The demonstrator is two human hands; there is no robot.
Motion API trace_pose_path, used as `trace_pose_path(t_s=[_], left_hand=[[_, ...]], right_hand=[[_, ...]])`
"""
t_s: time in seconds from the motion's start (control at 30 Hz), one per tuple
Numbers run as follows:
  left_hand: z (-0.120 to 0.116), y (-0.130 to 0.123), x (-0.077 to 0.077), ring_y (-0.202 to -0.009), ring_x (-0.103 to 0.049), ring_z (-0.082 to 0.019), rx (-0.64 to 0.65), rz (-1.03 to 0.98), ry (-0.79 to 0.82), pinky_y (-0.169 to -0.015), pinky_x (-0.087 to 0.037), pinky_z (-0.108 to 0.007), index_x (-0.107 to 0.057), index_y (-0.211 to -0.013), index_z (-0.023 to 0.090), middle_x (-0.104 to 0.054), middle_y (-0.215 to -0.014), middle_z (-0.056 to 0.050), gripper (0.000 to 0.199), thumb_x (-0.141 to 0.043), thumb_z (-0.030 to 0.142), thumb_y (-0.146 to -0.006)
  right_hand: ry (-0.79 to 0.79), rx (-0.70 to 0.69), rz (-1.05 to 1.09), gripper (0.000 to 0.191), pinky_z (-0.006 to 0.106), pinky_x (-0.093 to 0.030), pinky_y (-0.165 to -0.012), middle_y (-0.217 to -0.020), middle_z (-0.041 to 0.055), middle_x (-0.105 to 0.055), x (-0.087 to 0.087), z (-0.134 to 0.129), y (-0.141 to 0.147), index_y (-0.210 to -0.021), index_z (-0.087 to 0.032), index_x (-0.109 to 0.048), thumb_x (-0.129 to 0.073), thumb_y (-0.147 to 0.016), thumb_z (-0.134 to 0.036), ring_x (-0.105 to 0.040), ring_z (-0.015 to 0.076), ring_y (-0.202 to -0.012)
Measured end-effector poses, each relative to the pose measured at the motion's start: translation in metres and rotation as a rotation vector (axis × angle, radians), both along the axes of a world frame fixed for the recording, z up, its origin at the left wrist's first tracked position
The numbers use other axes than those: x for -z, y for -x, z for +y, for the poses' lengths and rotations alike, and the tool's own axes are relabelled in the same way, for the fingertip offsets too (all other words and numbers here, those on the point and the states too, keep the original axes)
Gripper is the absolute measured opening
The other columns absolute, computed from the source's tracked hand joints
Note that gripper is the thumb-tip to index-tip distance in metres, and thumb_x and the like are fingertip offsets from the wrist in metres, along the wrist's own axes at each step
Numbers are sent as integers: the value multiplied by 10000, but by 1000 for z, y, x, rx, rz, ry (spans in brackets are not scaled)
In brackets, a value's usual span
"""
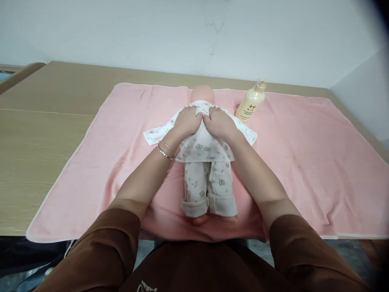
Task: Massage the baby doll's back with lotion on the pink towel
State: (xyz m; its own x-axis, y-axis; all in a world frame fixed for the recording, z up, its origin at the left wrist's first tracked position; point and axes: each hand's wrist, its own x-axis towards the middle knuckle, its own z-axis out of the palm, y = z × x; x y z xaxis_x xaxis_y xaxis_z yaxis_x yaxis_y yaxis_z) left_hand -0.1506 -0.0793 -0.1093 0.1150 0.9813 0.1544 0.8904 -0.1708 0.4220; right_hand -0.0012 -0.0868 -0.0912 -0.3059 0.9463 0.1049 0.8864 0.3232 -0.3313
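A baby doll [203, 146] lies stretched out with its head away from me. It wears a white printed top and matching trousers with turned-up cuffs. The doll's smooth head [202, 93] shows at the far end, with no face visible. My left hand [189, 121] rests flat on the left side of the doll's upper body. On the right side, my right hand [219, 121] lies flat in the same way, the two thumbs close together at the middle. Both hands press on the top's cloth and hold nothing. The sleeves spread out sideways.
A pink blanket [291, 170] with a pale edge covers much of the wooden table [39, 142]. A cream pump bottle [251, 102] leans to the right on the blanket, close to the doll's right-hand sleeve. Behind the table stands a cracked white wall [136, 36].
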Motion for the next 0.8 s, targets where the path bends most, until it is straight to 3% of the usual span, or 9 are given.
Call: trace_pose_path(t_s=[0.1,0.23,0.33,0.43,0.57,0.67,0.8], left_hand=[[-4,-2,3,-1438,-528,-429,-6,7,3,-1227,-404,-593,-574,-1391,28,-597,-1467,-298,514,-341,330,-1047],[-24,-17,1,-1574,-352,-468,4,82,-33,-1282,-307,-633,-417,-1529,-52,-402,-1641,-346,609,-376,325,-1053],[-23,-16,-5,-1526,-448,-411,11,98,-12,-1282,-353,-533,-482,-1486,-58,-508,-1572,-318,561,-365,254,-1035],[-6,-3,-6,-1399,-588,-353,-6,25,20,-1222,-445,-461,-606,-1374,13,-643,-1444,-251,494,-335,220,-1016],[2,2,-4,-1376,-611,-329,-37,21,7,-1217,-452,-432,-633,-1337,41,-668,-1417,-229,481,-305,220,-1035],[-17,-14,-5,-1463,-534,-353,-101,100,-13,-1263,-398,-456,-572,-1413,-1,-612,-1483,-256,496,-324,245,-1061],[-41,-33,-11,-1540,-448,-362,-147,146,-43,-1286,-369,-467,-514,-1481,-3,-521,-1594,-256,514,-381,243,-1050]], right_hand=[[5,5,39,555,556,-451,-1172,-1479,277,-609,2,5,-2,-1363,-18,-612,-319,-1047,-368,-552,426,-1404],[8,47,62,560,542,-419,-1205,-1461,258,-625,10,23,-11,-1323,-50,-647,-326,-1048,-418,-550,407,-1398],[-18,54,-2,573,539,-377,-1231,-1495,279,-593,9,16,-6,-1380,4,-593,-292,-1067,-370,-523,401,-1424],[-57,7,-104,549,542,-379,-1219,-1496,323,-570,0,-8,8,-1422,83,-525,-286,-1054,-246,-512,416,-1433],[-35,-37,-109,488,529,-465,-1137,-1424,307,-626,-8,-23,15,-1368,33,-584,-330,-1011,-182,-579,411,-1358],[-2,-1,4,458,531,-494,-1106,-1397,264,-660,-2,-4,3,-1308,-50,-632,-327,-1020,-235,-624,388,-1293],[2,4,69,511,537,-423,-1200,-1492,261,-602,10,26,-13,-1325,-47,-621,-320,-1047,-352,-537,392,-1414]])
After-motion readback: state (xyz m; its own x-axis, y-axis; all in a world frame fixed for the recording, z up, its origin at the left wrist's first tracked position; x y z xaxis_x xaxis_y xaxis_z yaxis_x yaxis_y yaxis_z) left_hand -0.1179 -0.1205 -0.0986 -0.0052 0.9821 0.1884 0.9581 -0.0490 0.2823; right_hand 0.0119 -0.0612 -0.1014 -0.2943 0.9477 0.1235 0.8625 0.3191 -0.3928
